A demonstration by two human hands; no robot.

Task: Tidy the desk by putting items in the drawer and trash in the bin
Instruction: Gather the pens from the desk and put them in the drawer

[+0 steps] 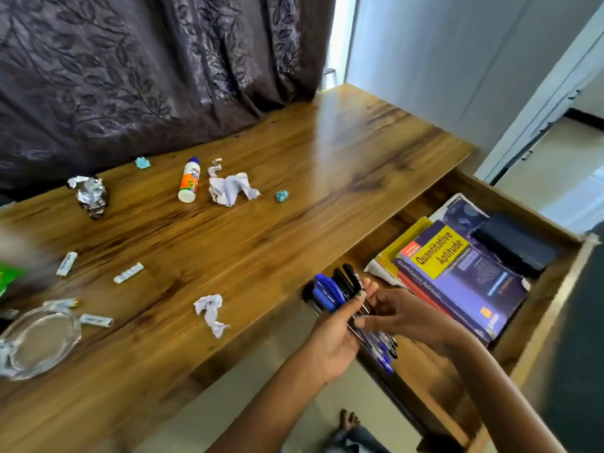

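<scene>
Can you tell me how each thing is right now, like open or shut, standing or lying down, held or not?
Drawer: pulled open.
Bundle of pens: held over the drawer.
Left hand: closed around the pens.
Right hand: fingers touching the pens.
Quantitative Aptitude book: closed, lying in the drawer.
Glue bottle: capped, lying on its side.
Large white paper: crumpled.
Foil: scrunched up.
Glass ashtray: upright on the desk.

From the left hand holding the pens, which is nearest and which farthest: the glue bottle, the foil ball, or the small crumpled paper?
Measured from the left hand:
1. Small crumpled paper, on the desk's near side.
2. Glue bottle, farther back.
3. Foil ball, far left, near the curtain.
</scene>
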